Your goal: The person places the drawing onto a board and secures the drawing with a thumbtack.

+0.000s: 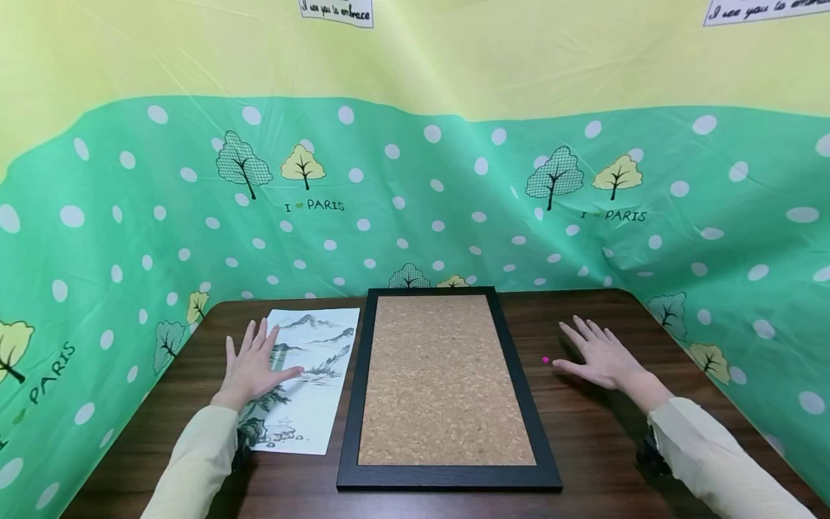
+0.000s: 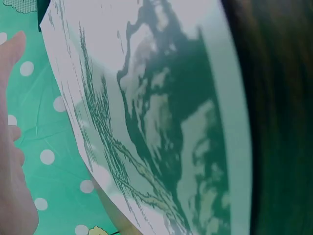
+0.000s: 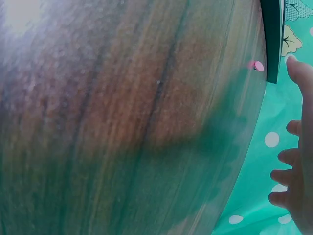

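On brown wood (image 1: 292,486), left fingers (image 1: 269,343) partly hide 1 print (image 1: 308,393).

Polka-dotted green-and-yellow cloth (image 1: 415,173) hangs behind the dark wooden table (image 1: 298,483)

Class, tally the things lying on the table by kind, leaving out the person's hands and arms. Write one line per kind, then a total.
Landscape picture sheet: 1
Black-framed cork board: 1
Small pink pin: 1
Total: 3
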### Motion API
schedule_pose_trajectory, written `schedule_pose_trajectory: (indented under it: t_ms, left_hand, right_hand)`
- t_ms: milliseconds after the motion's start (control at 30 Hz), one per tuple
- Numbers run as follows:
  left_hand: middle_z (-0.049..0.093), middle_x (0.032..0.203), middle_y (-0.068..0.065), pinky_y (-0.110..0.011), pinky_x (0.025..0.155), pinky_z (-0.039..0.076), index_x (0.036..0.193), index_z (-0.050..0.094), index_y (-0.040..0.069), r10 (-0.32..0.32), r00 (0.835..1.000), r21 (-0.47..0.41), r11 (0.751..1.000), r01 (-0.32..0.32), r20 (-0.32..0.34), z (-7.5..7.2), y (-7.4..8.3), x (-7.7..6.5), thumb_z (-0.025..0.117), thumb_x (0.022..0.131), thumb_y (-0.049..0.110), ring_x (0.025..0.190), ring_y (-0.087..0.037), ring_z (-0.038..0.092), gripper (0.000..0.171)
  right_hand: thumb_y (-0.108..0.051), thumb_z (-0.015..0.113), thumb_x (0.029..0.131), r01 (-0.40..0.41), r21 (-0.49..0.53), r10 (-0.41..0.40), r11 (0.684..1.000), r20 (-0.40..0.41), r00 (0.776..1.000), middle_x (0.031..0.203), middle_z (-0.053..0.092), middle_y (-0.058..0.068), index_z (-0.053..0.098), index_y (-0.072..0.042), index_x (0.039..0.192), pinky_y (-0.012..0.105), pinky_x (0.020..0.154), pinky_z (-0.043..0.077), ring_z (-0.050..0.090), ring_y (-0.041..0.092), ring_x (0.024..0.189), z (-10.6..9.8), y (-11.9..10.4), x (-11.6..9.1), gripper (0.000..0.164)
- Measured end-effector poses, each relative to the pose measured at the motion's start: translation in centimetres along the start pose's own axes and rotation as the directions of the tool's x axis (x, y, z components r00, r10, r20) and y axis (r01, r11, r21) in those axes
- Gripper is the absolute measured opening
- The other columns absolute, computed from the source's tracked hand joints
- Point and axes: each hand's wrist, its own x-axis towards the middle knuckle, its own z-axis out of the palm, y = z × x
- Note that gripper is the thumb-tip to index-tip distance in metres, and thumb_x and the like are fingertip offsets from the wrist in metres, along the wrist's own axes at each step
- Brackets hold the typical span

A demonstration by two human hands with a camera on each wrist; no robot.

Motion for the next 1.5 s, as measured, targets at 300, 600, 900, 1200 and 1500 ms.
schedule_pose_trajectory:
  t_ms: [300, 600, 900, 1200, 1500]
  left_hand:
    - [0.009, 0.147, -0.026, -0.064, 0.099, -0.007, 0.143, 0.018, -0.002, 0.001, 1.0, -0.027, 1.0, -0.001, -0.01, -0.5, -0.8, -0.4, 0.053, 0.073, 0.069, 0.136, -0.04, 0.0, 0.106]
    - [0.01, 0.144, -0.034, -0.063, 0.101, 0.01, 0.142, 0.016, -0.007, -0.042, 0.999, -0.148, 0.988, 0.04, -0.015, -1.1, -1.7, -0.9, 0.056, 0.077, 0.062, 0.13, -0.05, 0.009, 0.102]
    - [0.019, 0.138, -0.037, -0.067, 0.093, 0.023, 0.142, 0.013, -0.008, -0.154, 0.985, -0.191, 0.967, 0.166, 0.074, -1.1, -3.0, -1.6, 0.052, 0.077, 0.067, 0.121, -0.057, 0.019, 0.106]
    - [0.023, 0.13, -0.044, -0.065, 0.09, 0.027, 0.135, 0.021, -0.017, -0.234, 0.955, -0.199, 0.942, 0.27, 0.183, -1.3, -3.7, -2.3, 0.054, 0.075, 0.067, 0.115, -0.059, 0.023, 0.108]
    - [0.035, 0.122, -0.042, -0.061, 0.09, 0.032, 0.126, 0.033, -0.022, -0.273, 0.947, -0.219, 0.926, 0.307, 0.171, -1.1, -4.1, -2.6, 0.06, 0.076, 0.058, 0.111, -0.056, 0.031, 0.098]
  right_hand:
    - [-0.058, 0.049, 0.084, 0.008, 0.067, -0.008, 0.998, -0.001, 1.0, 0.14, 0.023, 0.033, 0.031, 0.003, 0.139, 0.062, 0.097, 0.022, 0.025, 0.052, 0.124, 0.0, 0.1, -0.1, 0.083]
    - [-0.055, 0.046, 0.088, -0.031, 0.227, 0.031, 0.973, 0.006, 1.0, 0.138, 0.026, 0.033, 0.027, 0.005, 0.139, 0.063, 0.095, 0.025, 0.027, 0.051, 0.123, 0.3, -0.1, 0.2, 0.082]
    - [-0.044, 0.055, 0.087, -0.063, 0.393, 0.066, 0.917, 0.007, 0.998, 0.132, 0.035, 0.034, 0.029, 0.008, 0.137, 0.061, 0.092, 0.03, 0.035, 0.049, 0.118, 0.7, -0.7, 0.6, 0.076]
    - [-0.027, 0.065, 0.083, -0.058, 0.527, 0.059, 0.848, 0.014, 0.998, 0.099, 0.057, 0.02, 0.046, 0.011, 0.123, 0.032, 0.06, 0.047, 0.057, 0.022, 0.079, 1.2, -1.2, 1.2, 0.058]
    - [-0.017, 0.065, 0.083, -0.078, 0.601, 0.075, 0.795, 0.031, 0.997, 0.08, 0.058, 0.007, 0.061, 0.009, 0.105, 0.025, 0.053, 0.044, 0.051, 0.015, 0.066, 1.7, -1.7, 1.6, 0.034]
